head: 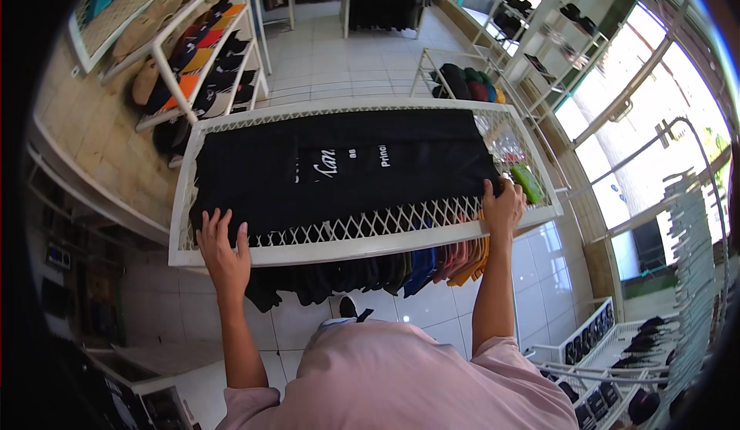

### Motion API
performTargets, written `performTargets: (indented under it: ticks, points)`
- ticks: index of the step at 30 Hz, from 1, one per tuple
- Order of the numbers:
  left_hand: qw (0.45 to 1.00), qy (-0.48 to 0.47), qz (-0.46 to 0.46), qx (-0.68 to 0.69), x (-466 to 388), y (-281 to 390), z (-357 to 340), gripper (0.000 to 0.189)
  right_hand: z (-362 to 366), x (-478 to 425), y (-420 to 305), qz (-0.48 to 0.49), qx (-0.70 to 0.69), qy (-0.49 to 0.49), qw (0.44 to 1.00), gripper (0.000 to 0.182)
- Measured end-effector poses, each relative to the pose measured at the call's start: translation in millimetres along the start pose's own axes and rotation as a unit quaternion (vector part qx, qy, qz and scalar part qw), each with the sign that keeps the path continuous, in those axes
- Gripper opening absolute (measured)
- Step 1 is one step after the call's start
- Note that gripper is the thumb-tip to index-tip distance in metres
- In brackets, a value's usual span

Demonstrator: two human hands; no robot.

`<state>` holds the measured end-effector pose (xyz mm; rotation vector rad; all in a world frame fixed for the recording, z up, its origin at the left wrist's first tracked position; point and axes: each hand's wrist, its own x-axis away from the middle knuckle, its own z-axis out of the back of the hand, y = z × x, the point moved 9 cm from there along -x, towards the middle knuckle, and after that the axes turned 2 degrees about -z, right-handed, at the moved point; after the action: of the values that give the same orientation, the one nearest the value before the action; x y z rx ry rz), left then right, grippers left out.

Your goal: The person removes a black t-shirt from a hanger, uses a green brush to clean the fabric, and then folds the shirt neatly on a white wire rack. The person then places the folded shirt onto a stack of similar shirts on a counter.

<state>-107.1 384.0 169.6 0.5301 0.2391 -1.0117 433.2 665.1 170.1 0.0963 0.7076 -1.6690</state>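
A black garment (347, 135), folded into a long rectangle, lies across a white metal mesh rack top (364, 249). White print runs over its middle, partly hidden by a fold. At the garment's near left corner, my left hand (225, 251) rests with its fingers apart. My right hand (503, 210) touches the near right corner with bent fingers; whether it pinches the cloth is unclear. Just right of that hand sits a bright green packet (526, 183), with clear plastic (503, 141) on the mesh behind it.
Several coloured garments (422, 268) hang beneath the rack top. Shelves of caps (202, 66) stand at left, and a low rack with more caps (468, 83) is behind. Hangers (694, 268) line the right side. White floor tiles (341, 54) extend beyond.
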Motion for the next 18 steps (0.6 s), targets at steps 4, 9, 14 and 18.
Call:
performTargets:
  ticks: [4,9,14,18]
  points:
    - [0.996,-0.064,0.017,0.06,-10.1,7.3,-28.0,0.055,-9.5,-11.3,14.6,-0.072,-0.061,-0.068,0.993,0.043]
    - [0.994,-0.101,0.034,-0.035,-19.8,12.1,-43.3,0.065,-16.3,-24.9,24.3,-0.069,-0.24,-0.146,0.957,0.034]
    - [0.988,-0.137,0.039,-0.061,-19.8,12.9,-45.3,0.068,-7.7,-40.6,40.8,-0.001,-0.122,-0.095,0.988,0.027]
    - [0.987,-0.141,0.04,-0.058,-18.4,12.2,-44.4,0.069,8.4,-28.5,10.8,0.018,-0.032,-0.023,0.999,0.028]
